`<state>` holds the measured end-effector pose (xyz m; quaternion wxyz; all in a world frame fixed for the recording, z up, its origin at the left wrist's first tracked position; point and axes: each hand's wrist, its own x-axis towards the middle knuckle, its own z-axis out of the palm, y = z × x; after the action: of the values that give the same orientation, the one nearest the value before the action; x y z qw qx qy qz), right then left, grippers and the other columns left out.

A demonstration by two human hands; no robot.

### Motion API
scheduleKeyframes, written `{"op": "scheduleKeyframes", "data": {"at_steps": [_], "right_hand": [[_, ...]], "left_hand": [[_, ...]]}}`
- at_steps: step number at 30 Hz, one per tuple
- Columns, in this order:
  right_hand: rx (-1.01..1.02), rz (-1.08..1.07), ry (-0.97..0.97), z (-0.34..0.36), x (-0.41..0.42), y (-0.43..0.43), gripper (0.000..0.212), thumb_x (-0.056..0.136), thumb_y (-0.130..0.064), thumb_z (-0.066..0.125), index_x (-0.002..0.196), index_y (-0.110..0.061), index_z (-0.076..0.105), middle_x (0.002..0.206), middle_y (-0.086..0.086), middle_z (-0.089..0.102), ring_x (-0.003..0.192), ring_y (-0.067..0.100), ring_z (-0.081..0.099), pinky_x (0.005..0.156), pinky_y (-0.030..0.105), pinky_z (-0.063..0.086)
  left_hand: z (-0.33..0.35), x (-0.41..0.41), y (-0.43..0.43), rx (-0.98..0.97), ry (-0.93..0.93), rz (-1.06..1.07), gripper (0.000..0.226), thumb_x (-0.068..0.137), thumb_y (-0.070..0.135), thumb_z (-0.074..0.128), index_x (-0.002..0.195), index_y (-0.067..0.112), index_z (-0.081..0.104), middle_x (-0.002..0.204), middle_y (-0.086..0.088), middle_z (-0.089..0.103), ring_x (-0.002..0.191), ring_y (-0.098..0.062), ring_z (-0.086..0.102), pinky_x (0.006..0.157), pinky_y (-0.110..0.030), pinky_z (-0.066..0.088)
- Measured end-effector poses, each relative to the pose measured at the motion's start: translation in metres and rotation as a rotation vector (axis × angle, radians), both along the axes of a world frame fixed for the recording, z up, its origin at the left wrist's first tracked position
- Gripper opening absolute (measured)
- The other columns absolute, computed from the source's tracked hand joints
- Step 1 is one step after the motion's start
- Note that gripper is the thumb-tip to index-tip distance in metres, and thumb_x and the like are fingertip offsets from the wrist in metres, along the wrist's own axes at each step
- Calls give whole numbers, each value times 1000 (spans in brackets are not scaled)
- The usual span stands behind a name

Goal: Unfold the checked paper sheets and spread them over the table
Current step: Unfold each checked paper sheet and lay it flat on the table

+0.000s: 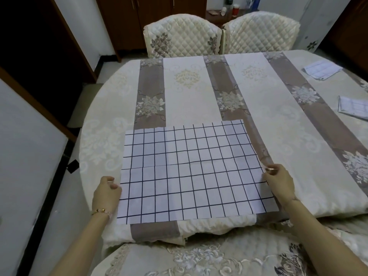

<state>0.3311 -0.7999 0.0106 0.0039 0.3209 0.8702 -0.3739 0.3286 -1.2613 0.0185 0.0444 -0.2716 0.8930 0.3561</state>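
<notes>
A white sheet with a dark blue check (191, 172) lies unfolded and flat on the near part of the round table (258, 116), with fold creases still showing. My left hand (106, 193) pinches the sheet's left edge between thumb and fingers. My right hand (278, 180) pinches its right edge. Two folded checked sheets lie at the table's right side, one at the far right (322, 69) and one nearer (353, 107).
The table wears a cream cloth with brown floral stripes. Two quilted chairs (182, 35) (260, 31) stand at its far side, and a padded chair back (199, 255) is right below me. A dark cabinet and a doorway are to the left.
</notes>
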Motion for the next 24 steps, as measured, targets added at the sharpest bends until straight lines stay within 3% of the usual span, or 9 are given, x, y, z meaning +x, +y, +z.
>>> {"op": "scheduleKeyframes", "data": {"at_steps": [3, 5, 8, 11, 13, 16, 24], "right_hand": [[299, 152, 80, 3, 0, -21, 33, 84, -5, 56, 118, -6, 58, 115, 20, 58, 101, 37, 54, 84, 42, 45], [359, 340, 158, 3, 2, -49, 33, 84, -2, 57, 117, -6, 61, 118, 17, 59, 108, 34, 53, 91, 41, 43], [367, 697, 211, -7, 10, -86, 34, 85, -3, 61, 119, -6, 64, 125, 10, 61, 117, 29, 56, 98, 35, 44], [486, 851, 287, -25, 17, -91, 40, 74, -4, 76, 113, -9, 68, 121, 9, 66, 111, 29, 64, 95, 35, 46], [513, 861, 279, -29, 20, -87, 48, 70, -7, 80, 116, -11, 67, 122, 6, 66, 110, 26, 65, 92, 37, 49], [531, 872, 287, -31, 20, -84, 50, 72, -11, 80, 119, -13, 66, 125, 3, 65, 113, 23, 63, 93, 37, 50], [515, 867, 332, -33, 19, -83, 46, 75, -13, 74, 120, -15, 65, 127, 2, 63, 115, 20, 59, 94, 36, 50]], "left_hand": [[-2, 0, 13, -369, 126, -268, 35, 81, -1, 56, 117, 1, 56, 115, -20, 57, 98, -39, 53, 81, -43, 45], [-7, -3, 35, -381, 216, -488, 31, 80, -3, 56, 110, 2, 63, 111, -18, 62, 99, -39, 56, 86, -44, 48], [-16, -8, 75, -318, 256, -839, 37, 88, 20, 41, 114, 6, 64, 117, -12, 65, 110, -31, 61, 99, -41, 43], [-24, -23, 96, -356, 258, -1025, 44, 89, 28, 35, 119, 10, 63, 122, -7, 64, 114, -27, 60, 98, -42, 39], [-28, -37, 97, -375, 226, -1069, 46, 90, 30, 34, 123, 10, 60, 127, -8, 61, 118, -29, 58, 99, -47, 42], [-30, -65, 82, -398, 158, -1013, 60, 89, 42, 21, 133, 13, 52, 142, -5, 48, 132, -27, 43, 108, -44, 32], [-21, -111, 32, -485, 90, -871, 82, 80, 53, 9, 138, 8, 44, 147, -10, 40, 136, -29, 36, 108, -42, 32]]}}
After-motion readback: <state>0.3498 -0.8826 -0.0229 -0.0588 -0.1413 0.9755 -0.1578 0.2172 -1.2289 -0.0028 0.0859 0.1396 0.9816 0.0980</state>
